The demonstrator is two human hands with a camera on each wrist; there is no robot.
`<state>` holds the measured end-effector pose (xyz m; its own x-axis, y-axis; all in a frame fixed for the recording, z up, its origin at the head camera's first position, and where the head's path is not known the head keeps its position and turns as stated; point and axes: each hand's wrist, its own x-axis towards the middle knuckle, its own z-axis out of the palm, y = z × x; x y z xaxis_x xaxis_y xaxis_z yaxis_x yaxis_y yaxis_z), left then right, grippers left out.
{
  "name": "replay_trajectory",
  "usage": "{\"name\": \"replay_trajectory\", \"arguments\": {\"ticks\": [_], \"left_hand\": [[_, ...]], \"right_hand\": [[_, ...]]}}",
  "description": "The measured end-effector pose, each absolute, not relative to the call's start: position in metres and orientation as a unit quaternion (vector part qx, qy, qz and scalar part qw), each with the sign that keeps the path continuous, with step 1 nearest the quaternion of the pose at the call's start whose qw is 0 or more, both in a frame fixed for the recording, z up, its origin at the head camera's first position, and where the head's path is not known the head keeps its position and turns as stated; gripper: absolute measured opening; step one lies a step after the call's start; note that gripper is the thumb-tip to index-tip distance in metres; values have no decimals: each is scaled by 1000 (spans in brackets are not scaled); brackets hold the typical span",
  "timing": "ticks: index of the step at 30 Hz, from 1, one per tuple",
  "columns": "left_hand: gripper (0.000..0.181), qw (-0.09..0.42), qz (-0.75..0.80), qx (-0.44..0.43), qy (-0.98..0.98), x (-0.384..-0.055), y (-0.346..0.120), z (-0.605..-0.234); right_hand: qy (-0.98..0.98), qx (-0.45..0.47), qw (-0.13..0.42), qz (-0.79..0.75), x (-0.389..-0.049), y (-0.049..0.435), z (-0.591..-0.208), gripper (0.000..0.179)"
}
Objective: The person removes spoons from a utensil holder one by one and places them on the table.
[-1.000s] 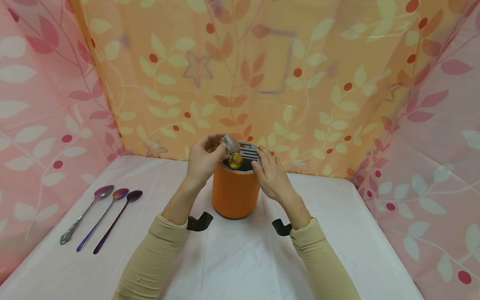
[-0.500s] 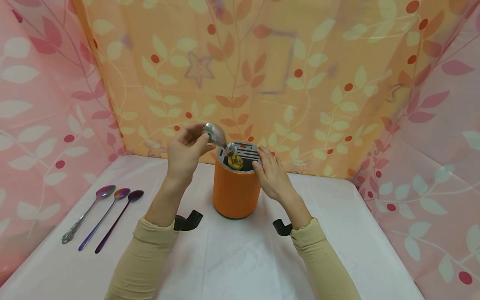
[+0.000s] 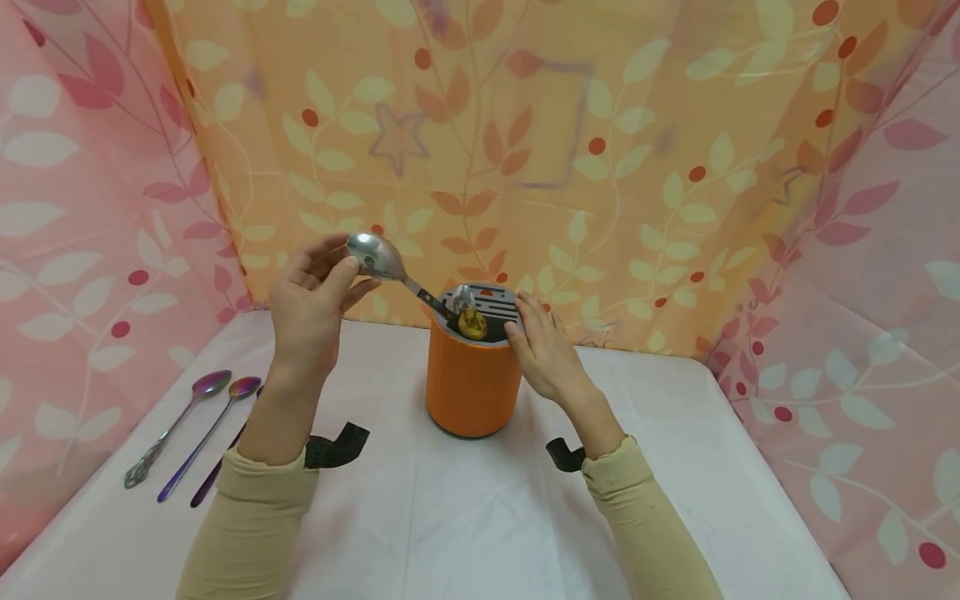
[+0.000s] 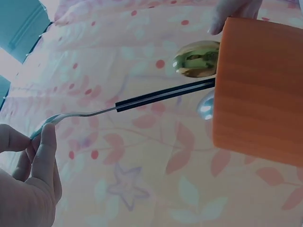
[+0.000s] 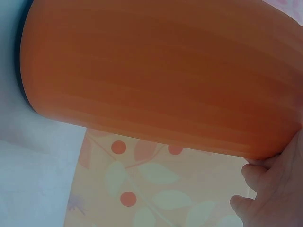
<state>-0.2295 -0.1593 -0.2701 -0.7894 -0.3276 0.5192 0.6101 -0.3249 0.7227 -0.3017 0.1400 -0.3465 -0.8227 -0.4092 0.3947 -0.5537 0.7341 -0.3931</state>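
Now farther out, handle end inside: black-handled silver spoon [image 3: 378,257], left hand [image 3: 303,312] pinching; orange cylindrical holder [image 3: 472,387], right hand [image 3: 549,350] touching right rim.

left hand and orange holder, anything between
The left wrist view shows a spoon, its dark handle running to the holder between a gold bowl and silver bowl.

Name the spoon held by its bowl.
Black-handled silver spoon, pinched in the left grip; the other spoons lie on the table or sit in the orange holder.
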Motion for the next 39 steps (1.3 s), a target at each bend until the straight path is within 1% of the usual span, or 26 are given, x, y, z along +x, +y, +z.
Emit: {"name": "replay_trajectory", "arguments": {"ticks": [11,14,18,28,32,39], "left_hand": [[28,275,-859,-156,-403,-212,-203,-262],[29,263,-859,-164,-407,-209,-216,-265],[25,234,-856,-165,-430,-206,-231,-274],[23,138,-825,-119,-536,-215,-268,-307],[21,82,-801,-113,-582,-222,-285,-319],[23,-21,-735,-105,-670,-240,-318,-337]], "right_hand": [[-919,264,143,254,-302,139,-345,69],[-920,262,142,253,-302,138,-345,69],[-920,263,143,253,-302,138,-344,69],[-920,261,143,254,-302,139,-343,68],[-921,260,141,252,-302,139,-344,69],[-921,261,143,252,-302,140,-345,69]]}}
